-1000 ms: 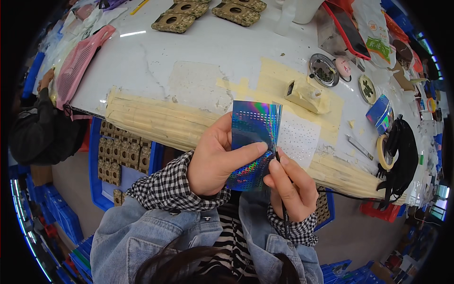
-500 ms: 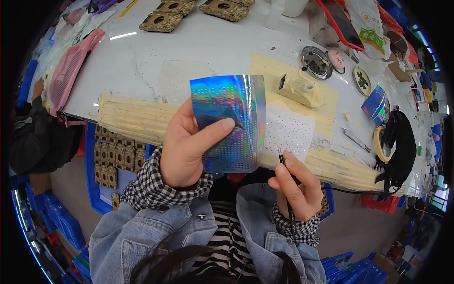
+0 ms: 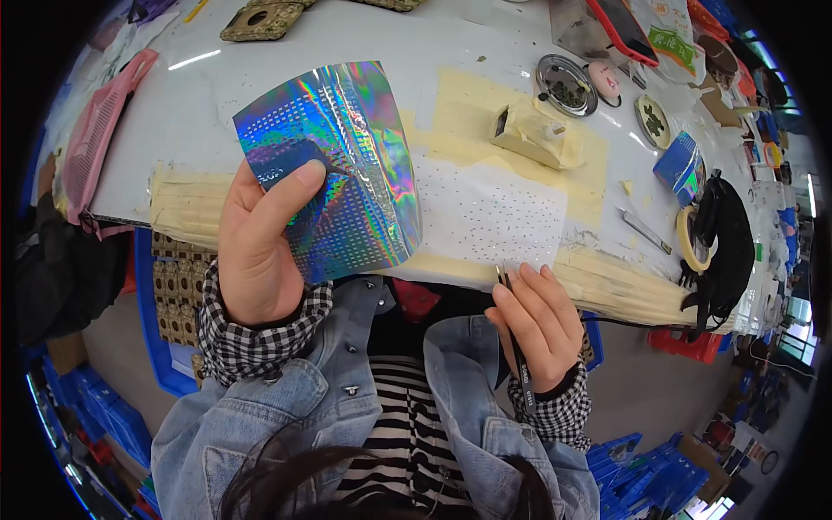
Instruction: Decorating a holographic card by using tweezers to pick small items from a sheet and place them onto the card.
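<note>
My left hand (image 3: pixel 256 251) pinches a shiny rainbow-coloured holographic sheet (image 3: pixel 360 147) between thumb and fingers. The sheet is marked with rows of tiny dots or holes, is tilted, and hangs above the table's near left part. In my right hand (image 3: pixel 546 325) is a pair of dark tweezers (image 3: pixel 525 381), points upward, at the table's near edge. Just beyond the tweezer points lies a white sheet (image 3: pixel 446 186) scattered with tiny dark and shiny specks. Whether the points hold a speck is too small to tell.
Beyond the white sheet stands a tape-covered block (image 3: pixel 533 134). Round dishes (image 3: pixel 568 84) with small dark bits, a craft knife (image 3: pixel 646 230), a tape roll (image 3: pixel 692 238) and a black pouch (image 3: pixel 728 251) lie to the right. A pink basket (image 3: pixel 108 130) and camouflage-patterned cases (image 3: pixel 264 19) are at the left.
My left hand has moved left with the holographic sheet, which is now turned and shows more of the white sheet. My right hand stays near the white sheet's near edge with the tweezers.
</note>
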`<state>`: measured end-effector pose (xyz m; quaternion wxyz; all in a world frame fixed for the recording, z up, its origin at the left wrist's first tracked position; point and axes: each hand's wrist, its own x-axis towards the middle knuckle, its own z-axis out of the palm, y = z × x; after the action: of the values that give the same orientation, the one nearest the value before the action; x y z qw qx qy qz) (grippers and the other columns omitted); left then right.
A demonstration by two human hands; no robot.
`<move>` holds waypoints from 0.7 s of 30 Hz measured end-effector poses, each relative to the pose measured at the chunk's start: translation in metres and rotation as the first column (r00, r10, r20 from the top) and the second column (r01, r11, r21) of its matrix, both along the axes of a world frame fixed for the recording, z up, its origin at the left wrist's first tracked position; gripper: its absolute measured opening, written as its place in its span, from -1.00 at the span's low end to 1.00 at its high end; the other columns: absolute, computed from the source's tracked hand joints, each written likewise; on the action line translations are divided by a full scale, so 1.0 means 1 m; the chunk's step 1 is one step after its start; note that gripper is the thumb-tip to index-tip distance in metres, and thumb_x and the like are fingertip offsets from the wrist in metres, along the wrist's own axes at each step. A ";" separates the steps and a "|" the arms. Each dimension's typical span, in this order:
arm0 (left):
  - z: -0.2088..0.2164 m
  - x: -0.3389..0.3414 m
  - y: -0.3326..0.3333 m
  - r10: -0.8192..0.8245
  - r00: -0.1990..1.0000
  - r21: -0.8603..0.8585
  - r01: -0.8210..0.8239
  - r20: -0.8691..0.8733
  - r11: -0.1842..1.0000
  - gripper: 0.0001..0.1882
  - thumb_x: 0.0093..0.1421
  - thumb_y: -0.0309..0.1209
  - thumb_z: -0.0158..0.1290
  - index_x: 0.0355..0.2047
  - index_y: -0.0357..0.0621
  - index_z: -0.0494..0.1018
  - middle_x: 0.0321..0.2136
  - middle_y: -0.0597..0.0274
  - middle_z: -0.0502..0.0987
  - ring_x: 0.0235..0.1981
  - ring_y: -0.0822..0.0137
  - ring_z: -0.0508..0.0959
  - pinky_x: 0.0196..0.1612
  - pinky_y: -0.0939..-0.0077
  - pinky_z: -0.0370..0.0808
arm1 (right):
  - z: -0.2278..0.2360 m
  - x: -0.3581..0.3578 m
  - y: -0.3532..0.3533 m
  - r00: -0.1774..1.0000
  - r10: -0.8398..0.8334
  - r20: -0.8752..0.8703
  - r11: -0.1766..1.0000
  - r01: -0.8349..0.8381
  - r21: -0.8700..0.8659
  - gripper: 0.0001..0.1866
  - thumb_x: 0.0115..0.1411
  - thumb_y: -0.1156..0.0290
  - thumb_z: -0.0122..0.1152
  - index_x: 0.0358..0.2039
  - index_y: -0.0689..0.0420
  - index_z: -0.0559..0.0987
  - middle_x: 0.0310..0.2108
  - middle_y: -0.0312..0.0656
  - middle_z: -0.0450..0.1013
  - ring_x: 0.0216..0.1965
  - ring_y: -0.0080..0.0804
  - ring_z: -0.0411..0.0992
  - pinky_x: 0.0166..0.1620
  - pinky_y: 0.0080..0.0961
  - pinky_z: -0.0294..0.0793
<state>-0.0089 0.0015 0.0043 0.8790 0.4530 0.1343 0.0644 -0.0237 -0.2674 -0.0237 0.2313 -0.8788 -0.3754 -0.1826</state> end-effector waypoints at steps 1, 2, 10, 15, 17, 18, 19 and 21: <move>0.000 0.000 0.000 0.000 1.000 0.000 0.000 -0.004 1.000 -0.69 0.19 -0.56 0.04 -0.04 -0.25 0.38 -0.18 0.18 0.55 -0.18 0.37 0.56 -0.07 0.46 0.50 | 0.000 0.000 0.000 1.000 -0.003 -0.001 1.000 0.003 -0.006 -0.68 -0.02 0.45 0.39 -0.20 0.17 0.61 -0.24 -0.08 0.56 -0.09 -0.18 0.51 -0.03 -0.20 0.53; -0.001 -0.001 0.001 -0.005 1.000 -0.005 0.005 -0.010 1.000 -0.69 0.19 -0.56 0.04 -0.04 -0.25 0.38 -0.18 0.18 0.54 -0.18 0.37 0.55 -0.07 0.46 0.49 | 0.000 0.000 0.001 1.000 -0.007 -0.001 1.000 0.007 -0.013 -0.69 -0.03 0.46 0.39 -0.21 0.17 0.61 -0.24 -0.08 0.56 -0.09 -0.18 0.50 -0.02 -0.19 0.52; -0.006 -0.004 0.004 -0.009 1.000 -0.009 0.008 -0.023 1.000 -0.69 0.19 -0.57 0.04 -0.03 -0.25 0.38 -0.18 0.19 0.54 -0.16 0.36 0.54 -0.06 0.45 0.48 | 0.003 0.003 0.006 1.000 -0.012 -0.008 0.998 0.011 -0.068 -0.75 -0.04 0.52 0.34 -0.28 0.17 0.59 -0.25 -0.08 0.54 -0.08 -0.19 0.46 0.04 -0.15 0.48; -0.005 -0.005 0.002 -0.022 1.000 -0.034 0.022 -0.005 0.999 -0.68 0.19 -0.58 0.03 -0.03 -0.26 0.37 -0.16 0.16 0.54 -0.16 0.36 0.56 -0.06 0.44 0.50 | 0.013 0.005 0.009 0.998 -0.002 -0.062 0.992 -0.006 -0.122 -0.81 -0.06 0.52 0.31 -0.38 0.17 0.55 -0.24 -0.07 0.54 -0.10 -0.17 0.44 0.08 -0.10 0.45; -0.005 -0.005 0.001 -0.025 1.000 -0.039 0.024 -0.001 0.999 -0.68 0.19 -0.58 0.02 -0.02 -0.26 0.37 -0.16 0.14 0.54 -0.16 0.34 0.56 -0.05 0.42 0.51 | 0.018 0.006 0.010 0.995 0.003 -0.100 0.994 -0.015 -0.112 -0.81 -0.08 0.54 0.31 -0.40 0.17 0.52 -0.24 -0.06 0.54 -0.11 -0.16 0.44 0.10 -0.08 0.43; -0.006 -0.005 0.000 -0.024 1.000 -0.040 0.024 0.003 0.999 -0.68 0.19 -0.59 0.02 -0.02 -0.27 0.37 -0.15 0.13 0.54 -0.16 0.33 0.56 -0.06 0.41 0.51 | 0.019 0.007 0.010 0.993 0.007 -0.119 0.994 -0.020 -0.105 -0.81 -0.09 0.55 0.31 -0.41 0.17 0.51 -0.24 -0.05 0.54 -0.12 -0.16 0.44 0.11 -0.08 0.42; -0.006 -0.006 0.000 -0.023 1.000 -0.042 0.023 0.006 0.999 -0.68 0.20 -0.59 0.01 -0.02 -0.28 0.36 -0.15 0.12 0.54 -0.15 0.33 0.57 -0.06 0.40 0.52 | 0.018 0.007 0.009 0.990 0.011 -0.138 0.996 -0.022 -0.081 -0.80 -0.09 0.56 0.31 -0.41 0.17 0.50 -0.23 -0.04 0.54 -0.11 -0.15 0.44 0.11 -0.07 0.41; -0.005 -0.006 -0.001 -0.067 0.998 -0.006 0.067 0.010 0.998 -0.66 0.21 -0.52 0.00 0.01 -0.29 0.34 -0.13 0.12 0.53 -0.13 0.32 0.55 -0.02 0.38 0.49 | 0.016 0.007 0.005 0.984 0.021 -0.177 0.999 -0.027 -0.032 -0.80 -0.10 0.58 0.30 -0.41 0.17 0.49 -0.22 -0.01 0.54 -0.11 -0.13 0.44 0.12 -0.05 0.40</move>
<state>-0.0152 0.0001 -0.0004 0.8828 0.4540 0.1149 0.0368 -0.0172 -0.2626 -0.0075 0.2508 -0.8908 -0.3669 -0.0950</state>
